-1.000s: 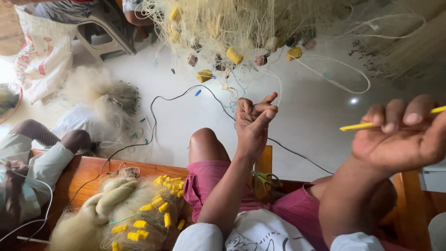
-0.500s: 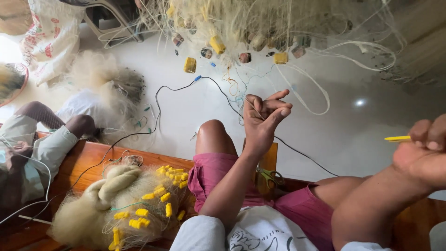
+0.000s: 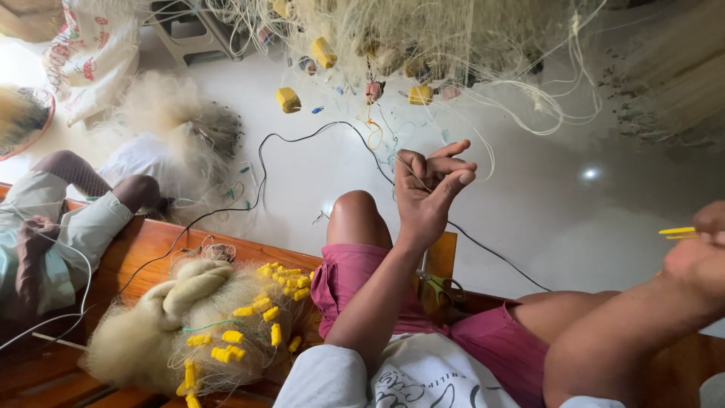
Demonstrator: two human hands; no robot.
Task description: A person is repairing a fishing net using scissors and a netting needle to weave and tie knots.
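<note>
My left hand (image 3: 427,189) is raised in front of me, fingers pinched on thin strands of the pale fishing net (image 3: 423,38) that hangs above with yellow floats. My right hand (image 3: 702,253) is pulled out to the far right edge, closed on a yellow netting needle (image 3: 677,232) whose tip points left. A fine line seems to run between the two hands, but it is too thin to follow. My knees in pink shorts (image 3: 362,276) are below the hands.
A heap of net with yellow floats (image 3: 211,325) lies on the wooden bench (image 3: 143,253) to my left. Scissors (image 3: 442,287) rest by my thigh. Another person (image 3: 60,219) sits at the left. A black cable (image 3: 302,140) crosses the white floor. A plastic chair (image 3: 189,30) stands far back.
My right hand with the needle has drawn farther right and lower, nearly out of view. My left hand stays raised, fingers closing on the strands. The view tilted slightly down.
</note>
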